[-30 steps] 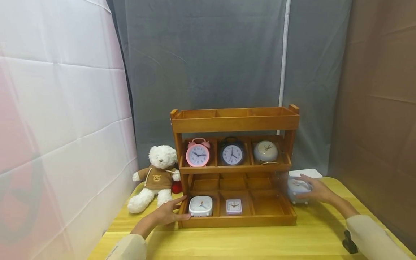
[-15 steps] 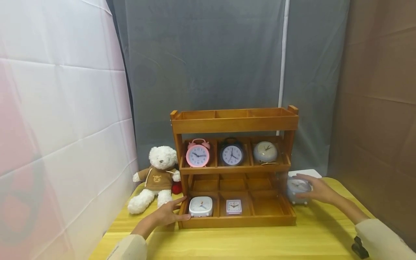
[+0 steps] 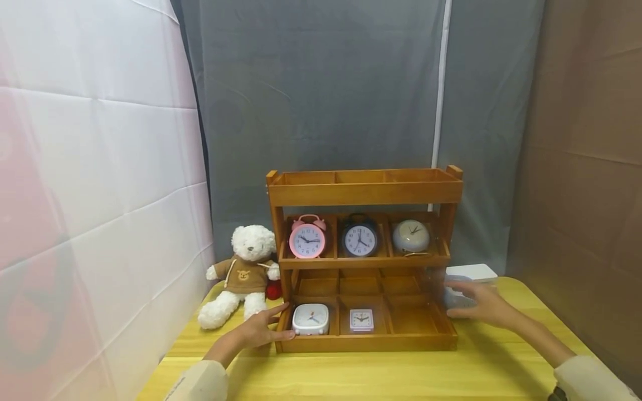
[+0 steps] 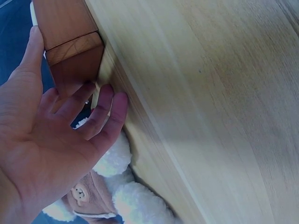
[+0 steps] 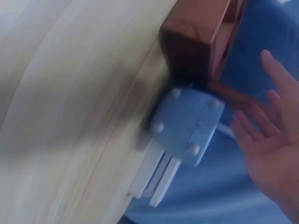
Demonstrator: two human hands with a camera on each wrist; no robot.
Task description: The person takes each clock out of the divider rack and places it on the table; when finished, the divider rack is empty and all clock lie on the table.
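Note:
A tiered wooden rack (image 3: 364, 342) stands on the table. My left hand (image 3: 257, 329) rests at its lower left front corner, thumb on the front edge beside a white alarm clock (image 3: 310, 319) and fingers along the side. In the left wrist view those fingers look relaxed at the rack's corner. To the right of the rack sits a blue-grey clock (image 3: 453, 298) with small knob feet, partly hidden by my right hand (image 3: 484, 304). The right wrist view shows that hand apart from the clock (image 5: 187, 123), fingers spread and holding nothing.
A small square clock (image 3: 361, 319) occupies the lower middle compartment. Above it are a pink clock (image 3: 307, 240), a black clock (image 3: 359, 240) and a round grey clock (image 3: 411, 236). A teddy bear (image 3: 246, 278) sits left of the rack. A white box-like object (image 3: 473, 272) lies behind the blue-grey clock.
My right hand has let go of the blue-grey clock and drawn slightly away, in front of it. The clock stays beside the rack. The left hand has kept its place at the corner.

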